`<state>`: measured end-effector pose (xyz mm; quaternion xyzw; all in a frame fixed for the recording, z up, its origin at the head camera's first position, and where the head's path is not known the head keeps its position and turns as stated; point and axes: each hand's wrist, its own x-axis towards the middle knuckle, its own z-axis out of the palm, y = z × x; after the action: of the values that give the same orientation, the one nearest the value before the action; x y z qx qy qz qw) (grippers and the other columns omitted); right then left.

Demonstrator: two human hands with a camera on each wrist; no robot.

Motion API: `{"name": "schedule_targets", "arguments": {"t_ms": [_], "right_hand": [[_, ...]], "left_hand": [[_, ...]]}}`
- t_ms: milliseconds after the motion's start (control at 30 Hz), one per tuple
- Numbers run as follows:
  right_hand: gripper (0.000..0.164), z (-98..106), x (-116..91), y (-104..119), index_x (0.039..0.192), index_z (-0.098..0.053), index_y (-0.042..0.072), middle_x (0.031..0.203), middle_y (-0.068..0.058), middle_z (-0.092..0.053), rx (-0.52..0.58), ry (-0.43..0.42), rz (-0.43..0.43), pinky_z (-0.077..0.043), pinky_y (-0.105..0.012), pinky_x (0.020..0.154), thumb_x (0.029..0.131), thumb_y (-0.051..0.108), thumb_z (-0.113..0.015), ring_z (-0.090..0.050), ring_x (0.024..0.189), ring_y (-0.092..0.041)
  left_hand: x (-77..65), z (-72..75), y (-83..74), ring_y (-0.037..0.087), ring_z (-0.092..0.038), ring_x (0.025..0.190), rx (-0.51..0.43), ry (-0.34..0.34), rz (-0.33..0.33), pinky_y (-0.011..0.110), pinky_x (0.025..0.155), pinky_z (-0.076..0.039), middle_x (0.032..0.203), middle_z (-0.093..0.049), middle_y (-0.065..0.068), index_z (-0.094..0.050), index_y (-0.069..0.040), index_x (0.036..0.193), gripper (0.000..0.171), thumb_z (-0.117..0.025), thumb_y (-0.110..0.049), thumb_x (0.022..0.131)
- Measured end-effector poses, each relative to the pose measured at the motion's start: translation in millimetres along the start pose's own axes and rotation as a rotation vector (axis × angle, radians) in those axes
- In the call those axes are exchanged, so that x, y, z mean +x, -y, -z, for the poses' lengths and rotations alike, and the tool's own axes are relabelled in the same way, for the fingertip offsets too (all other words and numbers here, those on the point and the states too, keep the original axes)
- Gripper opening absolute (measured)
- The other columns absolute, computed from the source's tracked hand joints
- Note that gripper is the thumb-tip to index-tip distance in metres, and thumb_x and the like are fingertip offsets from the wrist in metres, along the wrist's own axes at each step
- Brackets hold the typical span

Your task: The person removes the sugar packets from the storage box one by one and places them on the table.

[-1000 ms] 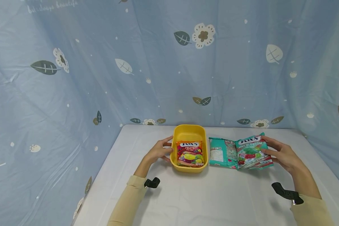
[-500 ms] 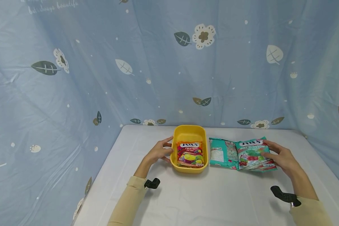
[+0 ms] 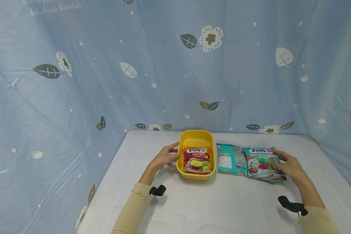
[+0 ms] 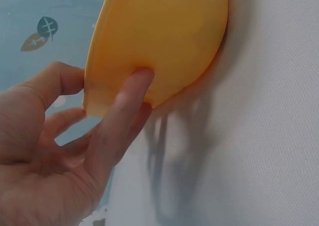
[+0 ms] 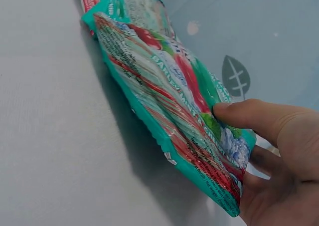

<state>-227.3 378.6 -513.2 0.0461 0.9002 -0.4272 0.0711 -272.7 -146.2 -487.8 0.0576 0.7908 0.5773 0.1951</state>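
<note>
A yellow plastic bin (image 3: 196, 177) holds a red and orange bag of Fox's Fruits candy (image 3: 197, 161). The left hand (image 3: 163, 157) touches the bin's left side with spread fingers, some at the rim and one against the outer wall. In the right hand (image 3: 289, 165) is the right end of a teal Fox's Mint Blossom candy bag (image 3: 261, 162), thumb on its printed front and fingers behind. That bag tilts above the table in the right wrist view. Its left end overlaps a second teal bag (image 3: 228, 159), back side up, between it and the bin.
A white cloth covers the table (image 3: 216, 204). Behind and to the left hangs a blue curtain (image 3: 163, 65) with leaf and flower prints. Each wrist wears a black camera mount (image 3: 292, 205).
The right hand has lowered the Mint Blossom bag, which lies flatter and slightly nearer the person. The left hand and the bin have stayed in place.
</note>
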Motion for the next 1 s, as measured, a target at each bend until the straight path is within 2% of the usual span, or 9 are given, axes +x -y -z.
{"name": "schedule_targets", "arguments": {"t_ms": [600, 1000], "right_hand": [[0.087, -3, 1, 1, 0.154, -0.021, -0.001, 0.147, -0.044, -0.024, -0.1, 0.004, 0.024, -0.045, -0.07, 0.093, 0.093, 0.046, -0.062, -0.032, 0.126, -0.061], [0.09, 1, -2, 13, 0.151, -0.019, -0.007, 0.142, -0.048, -0.023, -0.222, 0.062, -0.007, -0.039, -0.076, 0.097, 0.094, 0.05, -0.058, -0.031, 0.123, -0.063]], "left_hand": [[-0.7, -0.1, 0.6, 0.028, -0.064, 0.108, -0.001, 0.002, -0.007, 0.044, 0.063, -0.064, 0.14, -0.051, 0.021, -0.033, -0.023, 0.155, 0.074, -0.064, -0.009, 0.09], [-0.3, -0.7, 0.3, 0.027, -0.065, 0.105, 0.009, -0.009, -0.005, 0.043, 0.062, -0.064, 0.141, -0.05, 0.021, -0.034, -0.025, 0.154, 0.073, -0.065, -0.009, 0.089]]}}
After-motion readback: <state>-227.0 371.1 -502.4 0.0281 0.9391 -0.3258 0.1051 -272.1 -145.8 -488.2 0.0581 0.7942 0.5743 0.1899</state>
